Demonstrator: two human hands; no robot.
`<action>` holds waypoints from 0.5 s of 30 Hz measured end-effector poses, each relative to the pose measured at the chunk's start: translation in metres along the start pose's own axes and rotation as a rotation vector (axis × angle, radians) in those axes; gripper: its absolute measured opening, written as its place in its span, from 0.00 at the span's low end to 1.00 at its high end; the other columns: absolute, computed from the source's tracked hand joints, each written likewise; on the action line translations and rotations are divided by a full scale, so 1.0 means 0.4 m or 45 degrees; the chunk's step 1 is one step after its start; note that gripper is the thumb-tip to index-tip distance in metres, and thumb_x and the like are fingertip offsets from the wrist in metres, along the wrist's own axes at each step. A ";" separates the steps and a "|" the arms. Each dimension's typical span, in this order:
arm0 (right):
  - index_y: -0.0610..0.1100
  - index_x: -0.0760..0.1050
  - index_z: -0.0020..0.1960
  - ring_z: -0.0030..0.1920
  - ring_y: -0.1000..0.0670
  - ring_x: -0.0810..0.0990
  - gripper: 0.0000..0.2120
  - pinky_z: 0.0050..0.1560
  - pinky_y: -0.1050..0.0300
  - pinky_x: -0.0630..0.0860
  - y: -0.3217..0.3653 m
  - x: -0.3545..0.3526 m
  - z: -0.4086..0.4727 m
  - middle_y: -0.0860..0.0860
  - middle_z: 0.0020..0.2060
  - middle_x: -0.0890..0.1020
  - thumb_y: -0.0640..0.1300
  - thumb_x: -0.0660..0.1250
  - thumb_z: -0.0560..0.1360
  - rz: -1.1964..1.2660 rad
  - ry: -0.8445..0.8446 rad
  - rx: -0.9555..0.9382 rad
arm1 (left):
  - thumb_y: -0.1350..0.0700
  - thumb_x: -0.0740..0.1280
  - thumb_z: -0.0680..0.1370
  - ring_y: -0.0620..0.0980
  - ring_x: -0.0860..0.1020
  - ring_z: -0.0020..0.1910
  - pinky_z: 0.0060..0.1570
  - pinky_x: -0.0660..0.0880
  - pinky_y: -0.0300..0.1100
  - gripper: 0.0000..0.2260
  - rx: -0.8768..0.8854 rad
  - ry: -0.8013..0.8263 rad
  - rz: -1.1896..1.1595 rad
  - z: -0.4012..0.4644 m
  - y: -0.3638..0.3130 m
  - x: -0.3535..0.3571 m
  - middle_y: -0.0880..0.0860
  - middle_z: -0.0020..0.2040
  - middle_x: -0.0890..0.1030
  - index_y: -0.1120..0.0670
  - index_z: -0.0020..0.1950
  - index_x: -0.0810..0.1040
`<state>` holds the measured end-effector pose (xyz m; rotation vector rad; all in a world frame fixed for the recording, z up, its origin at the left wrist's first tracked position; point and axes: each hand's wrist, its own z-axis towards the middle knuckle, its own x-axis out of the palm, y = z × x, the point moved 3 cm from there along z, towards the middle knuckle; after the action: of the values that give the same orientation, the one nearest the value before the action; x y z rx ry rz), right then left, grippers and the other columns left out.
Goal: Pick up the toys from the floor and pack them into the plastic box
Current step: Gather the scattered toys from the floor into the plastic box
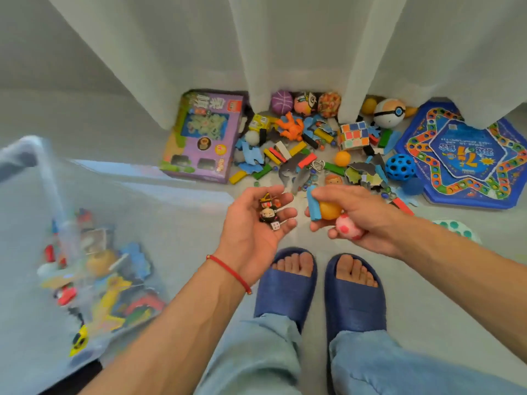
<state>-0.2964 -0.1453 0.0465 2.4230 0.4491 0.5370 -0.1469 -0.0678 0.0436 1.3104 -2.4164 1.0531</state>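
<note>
Item 1: left hand (258,223), palm up and cupped as a tray, fingers loosely curled under a small figure toy (268,213) and a die (275,226) resting on the palm.

Item 2: right hand (350,215), fingers wrapped over 3 pieces: blue block (313,205) at the fingertips, orange ball (330,210) behind it, pink spotted ball (348,227) against the palm; likely gathered to save trips.

Item 3: plastic box (45,178), left, partly filled.

Item 4: toy pile (313,149), floor ahead.

Bare floor (182,201) lies open between the plastic box (34,155) and the toy pile (313,149) (curtain (285,52) overhanging its far edge).
</note>
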 end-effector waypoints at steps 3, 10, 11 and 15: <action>0.36 0.78 0.56 0.34 0.49 0.84 0.12 0.27 0.61 0.76 0.127 0.223 -0.070 0.41 0.43 0.85 0.45 0.68 0.79 -0.396 0.284 -0.035 | 0.55 0.62 0.76 0.54 0.76 0.39 0.43 0.73 0.46 0.12 0.246 -0.082 -0.102 -0.182 -0.144 -0.107 0.60 0.47 0.79 0.60 0.52 0.79; 0.41 0.73 0.52 0.30 0.52 0.79 0.10 0.24 0.64 0.77 0.149 0.746 -0.142 0.44 0.29 0.81 0.47 0.68 0.79 -0.596 0.465 0.168 | 0.54 0.61 0.77 0.58 0.78 0.48 0.60 0.75 0.51 0.10 0.371 -0.504 -0.293 -0.492 -0.362 -0.507 0.60 0.47 0.75 0.59 0.53 0.74; 0.40 0.72 0.54 0.34 0.50 0.78 0.12 0.27 0.61 0.80 0.128 0.807 -0.128 0.43 0.32 0.80 0.48 0.68 0.79 -0.572 0.441 0.195 | 0.54 0.61 0.77 0.58 0.77 0.51 0.63 0.74 0.53 0.12 0.359 -0.519 -0.337 -0.513 -0.378 -0.547 0.60 0.48 0.75 0.60 0.56 0.74; 0.39 0.68 0.66 0.43 0.44 0.80 0.19 0.41 0.46 0.84 0.079 0.984 -0.079 0.40 0.53 0.74 0.47 0.64 0.79 -0.357 0.395 0.169 | 0.53 0.60 0.79 0.60 0.81 0.49 0.68 0.70 0.54 0.20 0.444 -0.445 -0.451 -0.551 -0.449 -0.614 0.63 0.50 0.78 0.66 0.64 0.68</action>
<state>0.0332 0.0171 0.1949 2.3501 0.9662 0.7811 0.1063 0.1766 0.1753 2.1028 -2.1512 1.2624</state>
